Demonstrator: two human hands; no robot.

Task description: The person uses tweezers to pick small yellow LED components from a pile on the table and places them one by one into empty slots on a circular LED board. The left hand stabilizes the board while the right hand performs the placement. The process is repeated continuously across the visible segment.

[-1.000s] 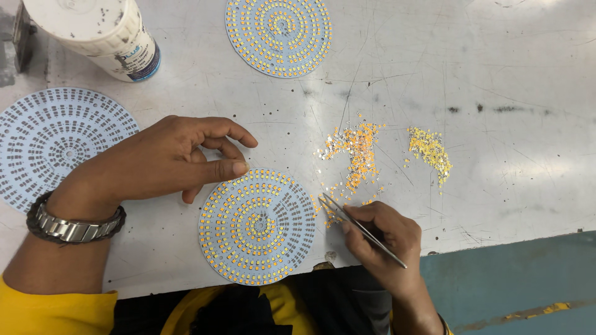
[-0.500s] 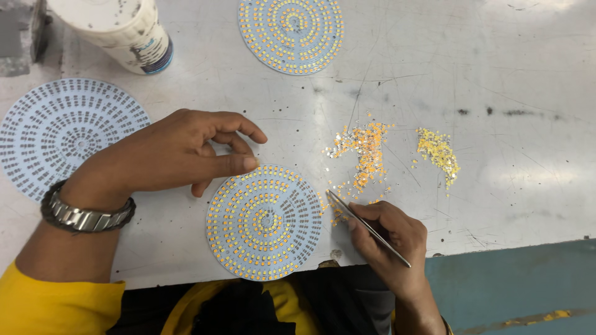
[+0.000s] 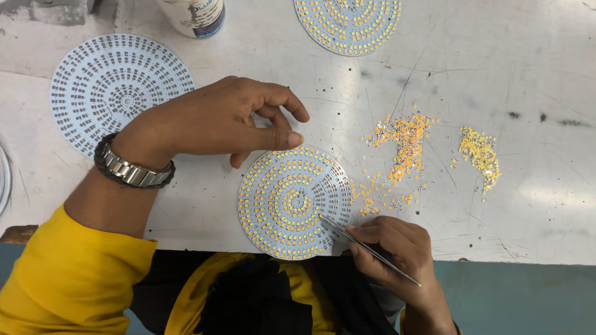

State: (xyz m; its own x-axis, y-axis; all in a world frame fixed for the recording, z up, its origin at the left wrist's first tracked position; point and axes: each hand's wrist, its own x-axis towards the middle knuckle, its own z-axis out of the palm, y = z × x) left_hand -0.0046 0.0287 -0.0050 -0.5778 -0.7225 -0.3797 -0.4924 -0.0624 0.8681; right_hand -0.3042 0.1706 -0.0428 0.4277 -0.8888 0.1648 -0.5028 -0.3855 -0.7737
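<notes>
Bright, even overhead lighting. Glare washes out the metal tabletop (image 3: 546,192) at the right of the frame. Shadows are soft; focus is sharp throughout.

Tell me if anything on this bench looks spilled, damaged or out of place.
Two loose heaps of tiny chips lie straight on the table: an orange heap trailing toward the round board under the tweezers, and a yellow heap farther right. The tabletop is scratched and spotted. Nothing looks broken.
</notes>
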